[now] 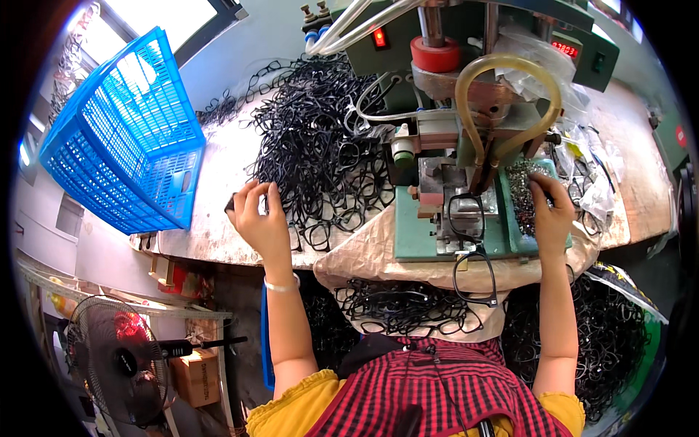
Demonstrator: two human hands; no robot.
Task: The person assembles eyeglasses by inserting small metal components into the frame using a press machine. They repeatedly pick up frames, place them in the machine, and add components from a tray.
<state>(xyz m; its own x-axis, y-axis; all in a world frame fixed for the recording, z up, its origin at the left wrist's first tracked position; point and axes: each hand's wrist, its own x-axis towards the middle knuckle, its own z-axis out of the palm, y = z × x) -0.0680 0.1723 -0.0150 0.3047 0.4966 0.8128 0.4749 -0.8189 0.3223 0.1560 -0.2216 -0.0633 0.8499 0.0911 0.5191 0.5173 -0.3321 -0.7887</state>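
My left hand (261, 218) reaches into the near edge of a big heap of black spectacle frames (320, 146) on the bench, with its fingers curled around one or two of them. My right hand (551, 211) rests on a green tray of small dark metal parts (521, 191), fingertips pinched down into them. Between my hands stands a green bench press (444, 95), and one black spectacle frame (472, 247) lies on its base plate, hanging over the front edge.
A blue plastic crate (124, 131) leans at the bench's left end. More black frames fill a sack (400, 306) on my lap and a bin (611, 342) at my right. Clear bags (590, 175) lie at the right. A fan (116, 360) stands below left.
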